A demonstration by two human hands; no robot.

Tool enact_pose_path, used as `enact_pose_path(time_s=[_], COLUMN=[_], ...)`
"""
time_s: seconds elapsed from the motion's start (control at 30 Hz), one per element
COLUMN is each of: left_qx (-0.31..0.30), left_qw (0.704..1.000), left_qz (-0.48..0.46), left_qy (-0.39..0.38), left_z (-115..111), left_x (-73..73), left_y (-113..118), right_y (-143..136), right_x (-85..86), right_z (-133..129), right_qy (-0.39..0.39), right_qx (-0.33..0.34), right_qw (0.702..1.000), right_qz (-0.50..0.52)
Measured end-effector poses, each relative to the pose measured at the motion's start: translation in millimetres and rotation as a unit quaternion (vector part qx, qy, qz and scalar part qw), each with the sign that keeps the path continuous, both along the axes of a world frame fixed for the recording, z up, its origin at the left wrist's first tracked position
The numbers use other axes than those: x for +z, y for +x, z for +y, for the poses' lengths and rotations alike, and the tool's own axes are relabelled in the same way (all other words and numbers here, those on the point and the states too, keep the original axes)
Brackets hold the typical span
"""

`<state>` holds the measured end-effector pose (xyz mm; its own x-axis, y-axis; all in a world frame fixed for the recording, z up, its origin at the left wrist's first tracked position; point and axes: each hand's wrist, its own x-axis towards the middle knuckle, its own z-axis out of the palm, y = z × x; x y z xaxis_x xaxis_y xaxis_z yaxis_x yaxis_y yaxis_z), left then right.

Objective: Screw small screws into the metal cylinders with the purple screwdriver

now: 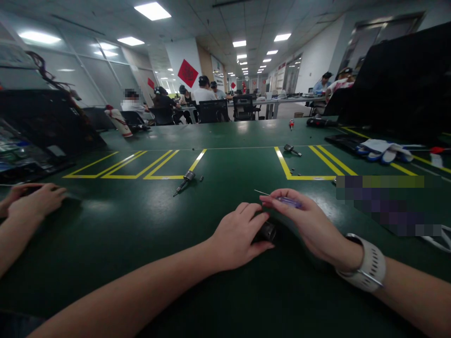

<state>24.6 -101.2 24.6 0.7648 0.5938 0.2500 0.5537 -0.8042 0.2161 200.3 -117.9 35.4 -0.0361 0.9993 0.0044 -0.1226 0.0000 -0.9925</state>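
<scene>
My left hand (239,237) is closed around a dark metal cylinder (269,231) close to the green tabletop (169,277); the fingers cover much of it. In my right hand (310,225) is a screwdriver (289,202) with a clear purple handle. Its thin shaft points left, above my left fingers and apart from the cylinder. Farther up the table lies a metal tool part with a narrow tip (185,181), a small dark piece (201,178) beside it. A similar metal part (292,150) rests inside a yellow-taped area at the right.
Another person's hands (35,202) rest at the left table edge. White and blue gloves (384,151) lie at the right, near a black screen (405,84). A red-tipped item (291,124) is at the far edge. Several people sit in the background.
</scene>
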Motion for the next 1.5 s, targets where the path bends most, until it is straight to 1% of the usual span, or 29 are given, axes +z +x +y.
enact_pose_path(time_s=[0.07,0.13,0.27,0.33,0.4,0.53,0.63,0.73,0.87,0.97,1.03,1.1,1.13,1.23,1.3,1.4,1.5], left_qx=[-0.012,-0.016,0.017,0.036,0.055,0.1,0.125,0.13,0.113,0.094,0.096,0.111,0.12,0.139,0.147,0.159,0.166], left_qw=[1.0,1.0,0.998,0.996,0.992,0.976,0.955,0.926,0.883,0.847,0.82,0.796,0.786,0.763,0.753,0.745,0.75], left_qz=[0.007,0.005,-0.034,-0.067,-0.101,-0.162,-0.212,-0.259,-0.306,-0.344,-0.371,-0.393,-0.401,-0.418,-0.427,-0.431,-0.428], left_qy=[-0.011,-0.025,-0.043,-0.042,-0.049,-0.108,-0.167,-0.241,-0.337,-0.394,-0.425,-0.447,-0.455,-0.472,-0.479,-0.484,-0.476], left_z=[0,0,3,5,8,14,17,19,19,18,17,16,15,15,16,17,16], left_x=[0.3,0.7,1.4,2.0,2.5,-0.1,-5.1,-8.4,-7.8,-6.9,-6.3,-5.5,-4.9,-3.4,-2.8,-2.3,-2.1], left_y=[1,1,-2,-5,-8,-12,-13,-12,-11,-8,-7,-6,-6,-7,-8,-9,-8], right_y=[3,6,10,11,11,13,15,14,12,12,12,12,12,10,8,6,6], right_x=[-2.1,-5.5,-9.2,-9.2,-9.7,-15.4,-20.3,-21.7,-16.1,-10.9,-10.3,-12.5,-14.1,-16.7,-14.8,-10.4,-10.6], right_z=[6,11,13,12,10,10,11,11,6,3,3,5,6,10,10,7,2], right_qy=[0.009,0.016,0.028,0.033,0.038,0.064,0.079,0.082,0.098,0.121,0.134,0.122,0.104,0.041,0.018,0.034,0.097], right_qx=[-0.043,-0.085,-0.149,-0.148,-0.133,-0.091,-0.072,-0.064,-0.049,-0.036,-0.041,-0.052,-0.059,-0.079,-0.087,-0.079,-0.053], right_qw=[0.998,0.995,0.988,0.988,0.99,0.994,0.993,0.99,0.98,0.967,0.961,0.965,0.973,0.993,0.996,0.994,0.993], right_qz=[0.035,0.047,0.045,0.041,0.025,-0.022,-0.052,-0.09,-0.165,-0.22,-0.24,-0.225,-0.199,-0.076,0.002,0.062,0.04])
